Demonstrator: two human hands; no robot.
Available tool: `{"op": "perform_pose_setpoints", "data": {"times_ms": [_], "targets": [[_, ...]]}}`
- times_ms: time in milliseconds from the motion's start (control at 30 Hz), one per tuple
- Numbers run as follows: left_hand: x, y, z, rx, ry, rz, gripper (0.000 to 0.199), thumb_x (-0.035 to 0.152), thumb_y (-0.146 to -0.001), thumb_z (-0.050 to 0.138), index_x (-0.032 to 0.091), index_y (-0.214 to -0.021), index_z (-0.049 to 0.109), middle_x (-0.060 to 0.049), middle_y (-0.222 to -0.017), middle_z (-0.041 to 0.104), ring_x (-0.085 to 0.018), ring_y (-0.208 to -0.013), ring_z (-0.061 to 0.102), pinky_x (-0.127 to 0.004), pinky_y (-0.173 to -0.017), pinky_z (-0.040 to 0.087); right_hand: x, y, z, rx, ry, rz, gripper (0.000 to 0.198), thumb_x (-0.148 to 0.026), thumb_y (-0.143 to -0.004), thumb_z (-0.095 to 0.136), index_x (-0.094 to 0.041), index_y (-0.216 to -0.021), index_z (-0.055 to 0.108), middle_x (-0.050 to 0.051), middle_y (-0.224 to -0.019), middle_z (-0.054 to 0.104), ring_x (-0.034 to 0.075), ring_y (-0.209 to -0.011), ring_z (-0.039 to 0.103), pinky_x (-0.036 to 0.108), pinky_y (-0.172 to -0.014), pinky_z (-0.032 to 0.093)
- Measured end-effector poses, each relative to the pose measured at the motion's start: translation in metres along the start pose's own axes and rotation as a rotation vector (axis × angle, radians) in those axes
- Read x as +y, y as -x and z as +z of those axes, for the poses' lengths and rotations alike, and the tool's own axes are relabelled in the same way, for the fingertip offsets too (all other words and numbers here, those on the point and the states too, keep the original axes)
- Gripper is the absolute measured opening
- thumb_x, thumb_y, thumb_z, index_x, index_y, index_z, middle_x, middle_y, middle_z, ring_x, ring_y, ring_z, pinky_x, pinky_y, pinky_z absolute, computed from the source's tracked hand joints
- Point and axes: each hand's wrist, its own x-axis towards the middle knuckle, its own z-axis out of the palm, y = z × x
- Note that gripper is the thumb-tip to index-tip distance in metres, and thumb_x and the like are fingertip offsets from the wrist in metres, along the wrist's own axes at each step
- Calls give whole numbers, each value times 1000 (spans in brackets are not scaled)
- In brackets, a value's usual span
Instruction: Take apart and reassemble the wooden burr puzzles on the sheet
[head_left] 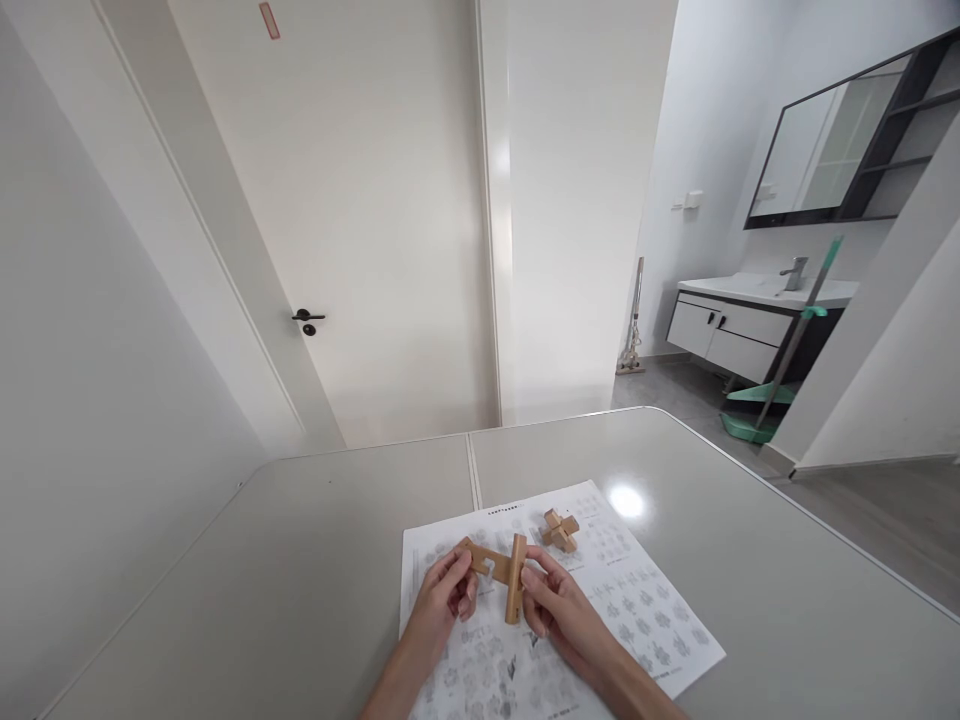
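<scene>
My left hand (452, 585) pinches the left end of a flat notched wooden puzzle piece (489, 562). A rounded wooden bar (516, 580) stands crosswise at that piece's right end, touching it, with my right hand (553, 597) gripping it from the right. Both pieces are held above a printed sheet (675, 630) covered in small grey diagrams. Just beyond my right hand, an assembled wooden burr puzzle (561, 530) rests on the sheet. The fingers partly cover the ends of the held pieces, and how the two are joined cannot be seen clearly.
The sheet lies on a light grey table (262, 590) with a seam across it. Behind are a white door (375, 220) with a black handle (307, 316). At right stand a washbasin cabinet (727, 325), a green dustpan (750, 425) and a mop (635, 320).
</scene>
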Motion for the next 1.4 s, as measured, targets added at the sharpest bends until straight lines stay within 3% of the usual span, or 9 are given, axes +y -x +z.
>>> {"op": "perform_pose_setpoints", "data": {"times_ms": [433,567,933,1100,1233,1400], "targets": [[3,2,2,1,-11,-6,42,51,-78,81,18,-79,55,8,-54,49,-5,-43,30,-21,-46,25,0,1,1,7,14,7,49,-56,-84,77,-21,-113,57,-14,-43,42,2,-32,20,22,-41,11],[1,0,0,10,-4,3,42,51,-78,81,19,-77,53,8,-54,48,-4,-43,30,-21,-45,24,4,-2,-1,70,11,-31,52,-56,-82,79,-21,-114,59,-13,-49,42,2,-35,19,21,-40,10],[-3,1,-1,8,-35,16,39,48,-82,77,19,-79,52,8,-56,49,-5,-44,31,-21,-45,25,5,-3,-5,132,-52,19,52,-57,-81,79,-20,-112,61,-12,-47,36,6,-43,20,22,-45,16],[-1,1,-1,35,-11,32,40,49,-82,77,19,-78,51,7,-57,50,-5,-45,33,-20,-46,26,2,-4,-5,165,-47,47,43,-55,-80,80,-18,-99,69,-7,-63,43,5,-47,20,20,-41,16],[1,0,-1,105,-23,70,42,52,-80,77,19,-76,50,6,-59,51,-4,-45,34,-20,-46,28,1,-5,-5,165,-97,25,40,-54,-82,78,-18,-100,70,-5,-69,48,5,-48,21,20,-40,18],[2,1,2,136,-154,146,46,61,-81,73,20,-75,52,7,-58,49,-5,-44,32,-20,-45,29,1,-5,-5,253,-12,-4,43,-59,-80,77,-19,-95,70,-7,-61,38,8,-49,21,22,-42,21]]}}
